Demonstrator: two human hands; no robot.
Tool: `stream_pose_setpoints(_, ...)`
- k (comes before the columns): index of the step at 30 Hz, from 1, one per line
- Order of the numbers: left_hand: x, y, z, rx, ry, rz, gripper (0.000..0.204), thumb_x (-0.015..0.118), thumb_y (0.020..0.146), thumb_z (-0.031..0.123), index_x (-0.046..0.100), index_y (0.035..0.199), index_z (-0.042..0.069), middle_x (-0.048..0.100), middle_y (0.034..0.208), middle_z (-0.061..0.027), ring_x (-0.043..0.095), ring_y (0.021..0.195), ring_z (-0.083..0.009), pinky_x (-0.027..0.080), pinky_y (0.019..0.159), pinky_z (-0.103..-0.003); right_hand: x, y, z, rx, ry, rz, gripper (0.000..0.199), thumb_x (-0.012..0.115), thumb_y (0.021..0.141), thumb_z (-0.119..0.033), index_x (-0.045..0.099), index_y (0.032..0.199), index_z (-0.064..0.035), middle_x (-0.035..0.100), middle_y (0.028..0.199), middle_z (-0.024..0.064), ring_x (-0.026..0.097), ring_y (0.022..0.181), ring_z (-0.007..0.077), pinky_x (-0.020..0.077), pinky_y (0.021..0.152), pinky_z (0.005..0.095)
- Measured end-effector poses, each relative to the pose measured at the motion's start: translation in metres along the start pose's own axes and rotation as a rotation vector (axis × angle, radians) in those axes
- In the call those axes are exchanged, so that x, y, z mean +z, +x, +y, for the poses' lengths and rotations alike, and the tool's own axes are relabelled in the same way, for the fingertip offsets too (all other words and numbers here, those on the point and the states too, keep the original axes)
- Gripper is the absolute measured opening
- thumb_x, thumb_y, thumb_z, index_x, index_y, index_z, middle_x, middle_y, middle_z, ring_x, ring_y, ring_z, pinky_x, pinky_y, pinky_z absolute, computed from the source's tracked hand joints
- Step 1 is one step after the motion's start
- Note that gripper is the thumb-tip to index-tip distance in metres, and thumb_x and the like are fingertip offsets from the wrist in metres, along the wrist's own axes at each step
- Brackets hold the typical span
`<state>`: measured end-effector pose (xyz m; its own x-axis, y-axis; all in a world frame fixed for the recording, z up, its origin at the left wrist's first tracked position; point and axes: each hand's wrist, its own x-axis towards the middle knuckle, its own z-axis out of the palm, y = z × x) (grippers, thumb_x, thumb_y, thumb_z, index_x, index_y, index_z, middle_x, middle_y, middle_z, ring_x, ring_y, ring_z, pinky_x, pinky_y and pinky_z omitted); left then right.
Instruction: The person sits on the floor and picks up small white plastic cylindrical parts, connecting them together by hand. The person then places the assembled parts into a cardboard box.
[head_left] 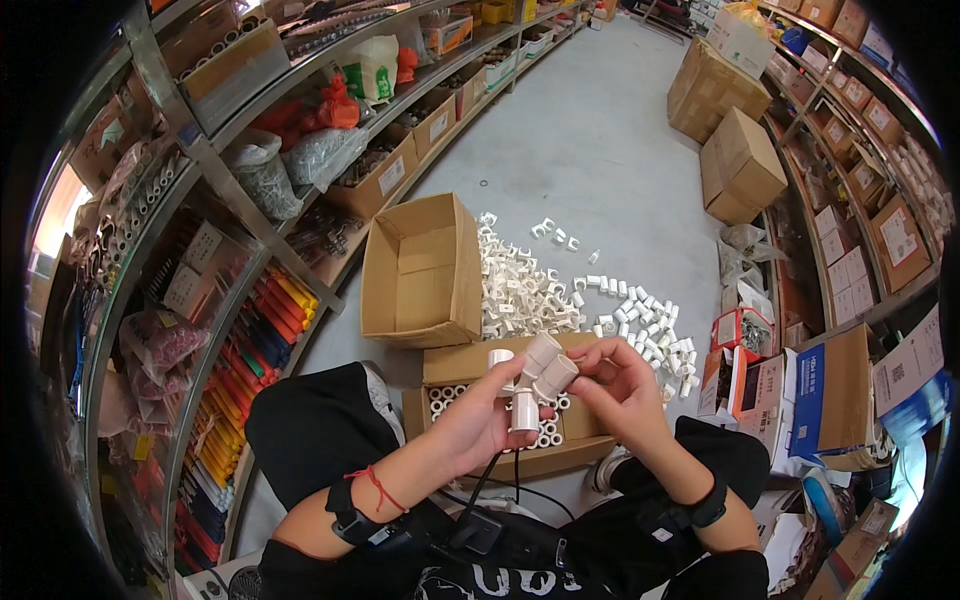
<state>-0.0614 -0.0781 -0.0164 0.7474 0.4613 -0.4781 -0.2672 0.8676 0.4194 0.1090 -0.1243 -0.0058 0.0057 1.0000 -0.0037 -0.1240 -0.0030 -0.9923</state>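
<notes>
My left hand (474, 428) is closed around several white plastic pipe fittings, short and tube-shaped, bunched together at its fingertips. One fitting (524, 410) stands upright against the fingers; another (543, 352) leans above it. My right hand (622, 388) pinches with thumb and forefinger at the rim of a tilted fitting (557, 374) on the bunch's right side. Below both hands sits an open cardboard box (570, 458), with rows of round white fittings (440, 400) standing on end inside. My hands and the held pieces hide part of the box.
An open cardboard box (420, 265) stands at the left. Beside it white pipe clips (520, 290) lie heaped on the floor, with loose fittings (650, 325) to their right. Laden shelves (240, 190) line the left; cartons (740, 165) and more shelves stand right. Black cables (517, 475) hang before me.
</notes>
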Motion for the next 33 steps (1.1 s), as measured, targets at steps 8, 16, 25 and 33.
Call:
stream_pose_setpoints(8, -0.005, 0.001, -0.004, 0.017, -0.057, -0.031, 0.041, 0.038, 0.087, 0.041, 0.041, 0.113, 0.009, 0.053, 0.090, -0.0050, 0.054, 0.076, -0.0130, 0.048, 0.054, -0.024, 0.011, 0.000, -0.002, -0.249, -0.385, 0.004, 0.027, 0.062, 0.068, 0.005, 0.048, 0.091, 0.0002, 0.044, 0.101, 0.0092, 0.051, 0.091, 0.0146, 0.0505, 0.074, 0.0253)
stream_pose_setpoints(16, -0.004, 0.001, -0.005, 0.024, -0.053, -0.028, 0.039, 0.036, 0.088, 0.040, 0.041, 0.112, 0.010, 0.052, 0.091, -0.0047, 0.052, 0.079, -0.0133, 0.046, 0.054, -0.025, 0.006, 0.001, 0.000, -0.247, -0.318, 0.005, 0.017, 0.060, 0.073, 0.001, 0.052, 0.088, 0.0009, 0.050, 0.102, 0.0102, 0.054, 0.089, 0.0144, 0.0505, 0.068, 0.0241)
stream_pose_setpoints(25, 0.001, -0.002, -0.005, 0.000, 0.082, 0.063, 0.038, 0.038, 0.088, 0.039, 0.040, 0.113, 0.011, 0.053, 0.095, -0.0045, 0.054, 0.080, -0.0143, 0.045, 0.055, -0.026, -0.005, 0.004, -0.006, -0.011, -0.081, 0.021, 0.026, 0.058, 0.076, 0.000, 0.044, 0.098, -0.0010, 0.050, 0.099, 0.0085, 0.053, 0.087, 0.0127, 0.0472, 0.072, 0.0249)
stream_pose_setpoints(33, 0.003, -0.007, -0.003, -0.039, 0.201, 0.115, 0.035, 0.039, 0.088, 0.037, 0.040, 0.112, 0.011, 0.053, 0.098, -0.0037, 0.056, 0.082, -0.0140, 0.044, 0.056, -0.025, -0.003, 0.004, -0.005, 0.026, 0.011, 0.049, 0.026, 0.059, 0.075, 0.001, 0.042, 0.096, -0.0003, 0.045, 0.094, 0.0054, 0.055, 0.082, 0.0116, 0.0480, 0.069, 0.0211)
